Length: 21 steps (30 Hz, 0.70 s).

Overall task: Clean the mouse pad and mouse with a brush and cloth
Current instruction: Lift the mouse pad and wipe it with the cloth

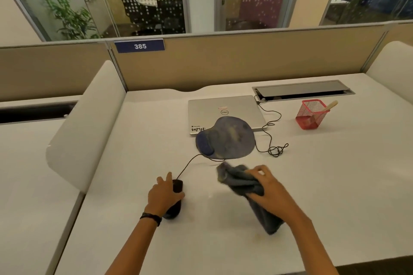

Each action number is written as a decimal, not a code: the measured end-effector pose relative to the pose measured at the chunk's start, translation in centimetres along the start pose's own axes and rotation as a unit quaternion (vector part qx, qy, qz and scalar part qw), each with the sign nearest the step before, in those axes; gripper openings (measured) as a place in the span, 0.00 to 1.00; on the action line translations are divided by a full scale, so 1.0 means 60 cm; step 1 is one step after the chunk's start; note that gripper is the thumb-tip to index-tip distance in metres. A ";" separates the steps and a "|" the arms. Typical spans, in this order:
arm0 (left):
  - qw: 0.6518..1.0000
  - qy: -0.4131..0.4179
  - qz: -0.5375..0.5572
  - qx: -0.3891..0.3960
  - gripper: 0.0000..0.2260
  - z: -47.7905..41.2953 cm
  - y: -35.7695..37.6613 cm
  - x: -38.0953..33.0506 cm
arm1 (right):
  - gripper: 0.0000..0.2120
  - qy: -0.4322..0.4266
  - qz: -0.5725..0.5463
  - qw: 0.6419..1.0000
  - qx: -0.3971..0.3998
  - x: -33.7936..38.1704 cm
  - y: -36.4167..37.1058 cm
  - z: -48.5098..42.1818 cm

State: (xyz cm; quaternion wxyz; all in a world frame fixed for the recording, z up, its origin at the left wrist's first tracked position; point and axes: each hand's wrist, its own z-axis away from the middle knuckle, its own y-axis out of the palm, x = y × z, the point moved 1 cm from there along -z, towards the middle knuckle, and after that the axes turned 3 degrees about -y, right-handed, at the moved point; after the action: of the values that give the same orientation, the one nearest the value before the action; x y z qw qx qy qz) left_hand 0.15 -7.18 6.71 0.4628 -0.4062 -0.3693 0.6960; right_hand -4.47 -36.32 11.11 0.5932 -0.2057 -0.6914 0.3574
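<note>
Steadying the mouse [177,186] is the work of your left hand [165,195], which closes round it, fingers along the left side and thumb over the top. The mouse is at the near part of the desk [125,219], left of centre; whether it rests on the surface or is slightly raised cannot be determined. Grip it firmly, and turn the body as needed so each face meets the cloth [240,182]. Your right hand [267,188], just right of the mouse, clutches the bunched cloth, one loose end reaching far-left, the other hanging near-right. Wipe with a bunched fold in short strokes, and stay clear of the cable [190,162]. The mouse's long axis runs near to far, cable end pointing far and slightly right toward the mouse pad [225,138], which lies partly on the laptop [214,109]. Farther right, the brush [331,105] stands in the red mesh holder [309,116]
</note>
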 end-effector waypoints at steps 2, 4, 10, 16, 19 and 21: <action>0.998 -0.003 0.059 0.014 0.35 -0.009 -0.017 0.012 | 0.21 -0.048 -0.008 0.995 0.081 0.041 0.039 -0.001; 0.995 -0.002 0.098 0.009 0.36 -0.021 -0.039 0.024 | 0.21 -0.083 0.006 0.987 0.136 0.071 0.083 0.001; 0.993 0.018 0.115 -0.004 0.36 -0.043 -0.085 0.036 | 0.23 -0.159 0.118 0.956 0.216 0.124 0.222 0.004; 0.993 0.018 0.120 -0.011 0.36 -0.045 -0.078 0.042 | 0.22 -0.115 0.147 0.972 0.140 0.126 0.286 -0.013; 0.993 0.005 0.118 -0.027 0.36 -0.045 -0.070 0.049 | 0.23 -0.090 0.183 0.975 0.091 0.130 0.298 -0.029; 0.992 0.002 0.117 -0.035 0.36 -0.046 -0.069 0.051 | 0.27 -0.057 0.208 0.974 0.073 0.134 0.298 -0.042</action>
State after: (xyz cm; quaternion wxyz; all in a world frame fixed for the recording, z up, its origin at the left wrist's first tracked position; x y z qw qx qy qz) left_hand 3.32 -2.70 8.64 0.3639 -0.4639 -0.3426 0.7314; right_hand -6.24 -18.18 3.42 0.4791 -0.2805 -0.6381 0.5335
